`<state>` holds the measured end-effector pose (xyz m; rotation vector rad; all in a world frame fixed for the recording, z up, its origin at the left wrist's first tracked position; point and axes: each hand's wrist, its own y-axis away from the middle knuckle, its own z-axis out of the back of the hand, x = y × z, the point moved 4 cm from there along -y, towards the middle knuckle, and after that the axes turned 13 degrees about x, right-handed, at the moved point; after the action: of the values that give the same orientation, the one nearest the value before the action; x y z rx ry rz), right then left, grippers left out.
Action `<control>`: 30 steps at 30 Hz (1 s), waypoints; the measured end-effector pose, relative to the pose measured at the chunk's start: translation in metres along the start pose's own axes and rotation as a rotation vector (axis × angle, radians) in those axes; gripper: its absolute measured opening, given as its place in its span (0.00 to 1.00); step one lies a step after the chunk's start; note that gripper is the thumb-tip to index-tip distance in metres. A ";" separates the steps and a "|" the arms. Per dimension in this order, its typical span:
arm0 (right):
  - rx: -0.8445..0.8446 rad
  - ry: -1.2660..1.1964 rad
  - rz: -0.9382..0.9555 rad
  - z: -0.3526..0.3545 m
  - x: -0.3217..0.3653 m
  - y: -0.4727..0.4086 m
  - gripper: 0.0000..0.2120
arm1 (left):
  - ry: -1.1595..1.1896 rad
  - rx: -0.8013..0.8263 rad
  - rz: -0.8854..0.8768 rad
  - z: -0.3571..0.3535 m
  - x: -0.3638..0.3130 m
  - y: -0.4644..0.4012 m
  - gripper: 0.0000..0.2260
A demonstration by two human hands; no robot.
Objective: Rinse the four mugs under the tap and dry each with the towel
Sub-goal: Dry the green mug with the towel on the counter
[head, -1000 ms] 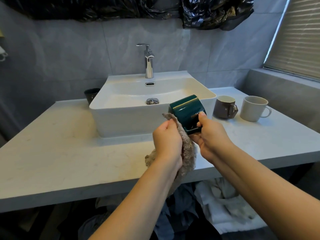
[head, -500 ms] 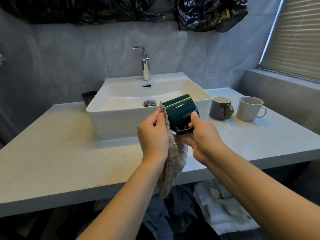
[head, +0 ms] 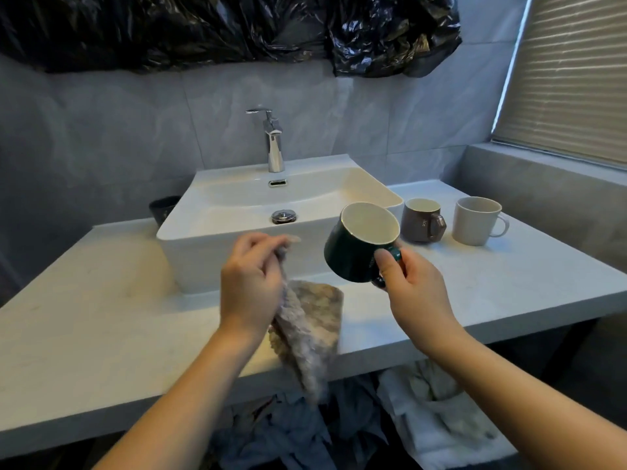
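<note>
Over the front edge of the desk, the right hand grips the green mug by its handle, thumb laid along the side, with the mug tipped so its pale inside faces up and toward the sink. Just beside it but not touching, the left hand pinches the towel between curled fingers, and the cloth hangs down past the desk edge. Behind the hands the white sink sits on the desk, with the chrome tap at its back. To the right stand a grey mug and, near it, a white mug, both upright. A dark mug stands left of the sink, half hidden behind it. Black plastic hangs along the wall above, and cloths lie heaped beneath the desk.
</note>
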<state>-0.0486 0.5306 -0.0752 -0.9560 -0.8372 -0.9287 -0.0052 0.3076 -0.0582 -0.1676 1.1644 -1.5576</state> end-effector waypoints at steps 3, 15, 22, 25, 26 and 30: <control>-0.011 0.164 0.161 0.002 -0.001 0.003 0.11 | -0.178 0.005 -0.133 0.001 -0.006 -0.018 0.11; 0.128 0.246 0.240 0.006 -0.037 0.007 0.26 | -0.402 0.920 0.256 -0.068 0.047 0.036 0.15; 0.307 0.327 0.414 0.005 -0.037 0.013 0.18 | -0.134 0.564 0.127 -0.040 0.048 0.010 0.12; 0.345 0.366 0.497 0.003 -0.034 0.019 0.15 | -0.308 0.402 -0.052 -0.030 0.042 0.010 0.13; 0.357 0.376 0.510 0.001 -0.034 0.021 0.15 | -0.349 0.391 -0.072 -0.030 0.042 0.010 0.13; 0.393 0.374 0.491 -0.005 -0.035 0.021 0.15 | -0.552 0.487 -0.132 -0.046 0.051 0.014 0.13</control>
<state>-0.0410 0.5412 -0.1140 -0.5774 -0.4120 -0.4681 -0.0438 0.2947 -0.1149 -0.3270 0.3373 -1.7173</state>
